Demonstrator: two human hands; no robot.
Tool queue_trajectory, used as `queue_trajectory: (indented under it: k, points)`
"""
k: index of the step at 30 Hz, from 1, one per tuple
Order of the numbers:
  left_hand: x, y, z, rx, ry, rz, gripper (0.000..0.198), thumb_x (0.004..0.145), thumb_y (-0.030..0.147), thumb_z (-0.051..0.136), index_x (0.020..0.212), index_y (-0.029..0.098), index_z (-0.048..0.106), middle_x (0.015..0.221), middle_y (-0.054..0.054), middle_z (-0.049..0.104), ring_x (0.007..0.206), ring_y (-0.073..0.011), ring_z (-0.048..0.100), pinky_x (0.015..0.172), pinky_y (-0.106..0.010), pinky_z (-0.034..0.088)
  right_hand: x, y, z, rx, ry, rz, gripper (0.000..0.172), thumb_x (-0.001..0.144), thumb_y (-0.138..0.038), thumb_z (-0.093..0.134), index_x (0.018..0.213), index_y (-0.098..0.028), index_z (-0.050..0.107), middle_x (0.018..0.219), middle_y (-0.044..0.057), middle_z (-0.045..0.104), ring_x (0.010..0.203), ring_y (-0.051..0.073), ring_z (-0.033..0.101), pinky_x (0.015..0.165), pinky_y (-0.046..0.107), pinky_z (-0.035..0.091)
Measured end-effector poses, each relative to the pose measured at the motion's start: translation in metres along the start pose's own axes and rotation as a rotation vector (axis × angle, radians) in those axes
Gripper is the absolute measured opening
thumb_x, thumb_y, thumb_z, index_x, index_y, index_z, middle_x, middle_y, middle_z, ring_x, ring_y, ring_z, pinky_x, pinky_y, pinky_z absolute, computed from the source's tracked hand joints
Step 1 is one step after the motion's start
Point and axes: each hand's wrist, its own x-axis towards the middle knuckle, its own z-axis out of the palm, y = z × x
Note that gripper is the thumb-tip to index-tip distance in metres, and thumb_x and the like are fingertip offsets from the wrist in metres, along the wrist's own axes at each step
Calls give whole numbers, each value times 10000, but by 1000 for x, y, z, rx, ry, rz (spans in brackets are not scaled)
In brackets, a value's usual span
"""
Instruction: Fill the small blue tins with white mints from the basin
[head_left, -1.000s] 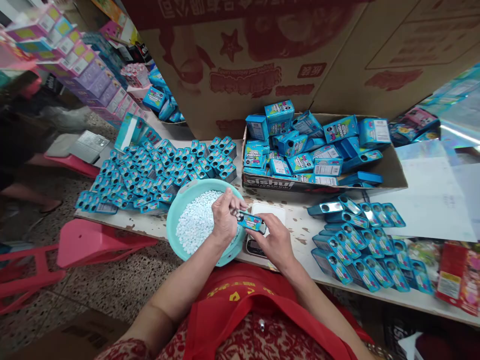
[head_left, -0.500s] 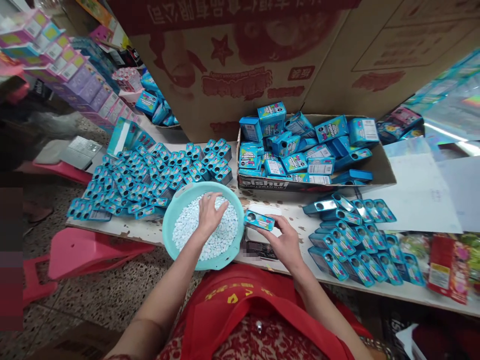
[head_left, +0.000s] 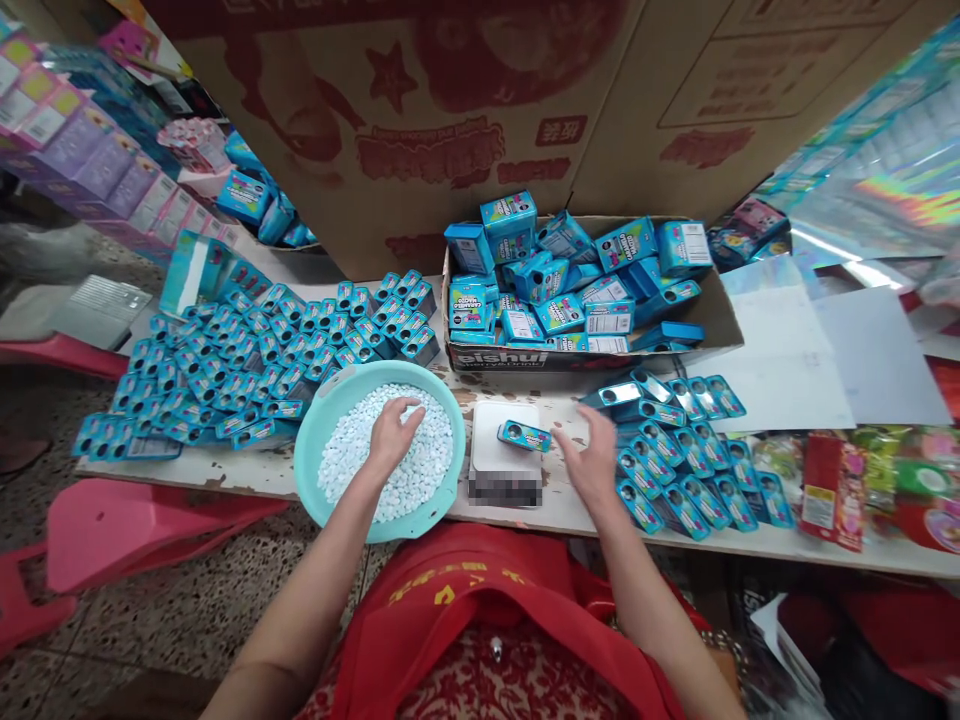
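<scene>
One small blue rectangular tin (head_left: 524, 435) lies on the white digital scale (head_left: 487, 425) at the front of the bench (head_left: 225, 468), and neither hand touches it. Your right hand (head_left: 596, 465) hovers just right of the scale with an open, empty grip. Your left hand (head_left: 391, 440) rests fingers-down in the white tablets (head_left: 427, 470) of the teal plastic basin (head_left: 352, 375), grip half curled; whether it has hold of any cannot be told. Judge the work as part done: a wide field of like tins (head_left: 247, 360) lies left of the basin, several rows of tins (head_left: 682, 450) lie at the right, and the basin holds plenty of tablets.
</scene>
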Motion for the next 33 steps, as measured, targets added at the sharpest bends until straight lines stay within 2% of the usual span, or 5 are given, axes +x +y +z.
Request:
queue_trajectory:
  k: [3, 8, 19, 25, 33]
  points:
    - [0, 1, -2, -22, 8, -32, 309, 766, 441, 522, 919, 204, 646, 1060, -80, 634, 930, -235, 612, 838, -376, 477, 29, 26, -19, -345, 98, 11, 378, 795, -408, 626, 1081, -162, 597, 1238, 197, 504, 1159, 359, 424, 912, 541, 369]
    - [-5, 6, -2, -33, -17, -107, 296, 763, 429, 532, 914, 202, 647, 1033, -69, 668, 893, -233, 626, 827, -369, 476, 58, 59, -25, -599, -65, -1, 116, 787, -275, 599, 794, -178, 663, 1248, 169, 490, 1134, 384, 379, 821, 519, 381]
    - [-11, 16, 8, -53, -12, -95, 223, 786, 374, 531, 883, 209, 644, 1016, -49, 675, 882, -209, 619, 833, -346, 476, 31, 31, 2, -571, -301, -173, 324, 862, -500, 527, 831, -183, 585, 816, 104, 611, 785, 248, 512, 651, 323, 322]
    - [-19, 46, 35, -78, -35, 125, 201, 826, 311, 499, 934, 210, 635, 993, -54, 643, 935, -193, 591, 868, -331, 464, 14, 40, 5, -363, -180, -44, 552, 845, -604, 475, 1135, -136, 519, 1026, 160, 620, 910, 280, 540, 756, 364, 398]
    - [-25, 83, 83, -91, -390, 484, 350, 740, 278, 651, 1085, 252, 598, 1209, -89, 552, 1179, -270, 454, 1047, -426, 309, -3, 43, 8, -296, -164, -87, 446, 857, -495, 481, 1138, -153, 538, 1059, 160, 595, 998, 294, 516, 852, 436, 412]
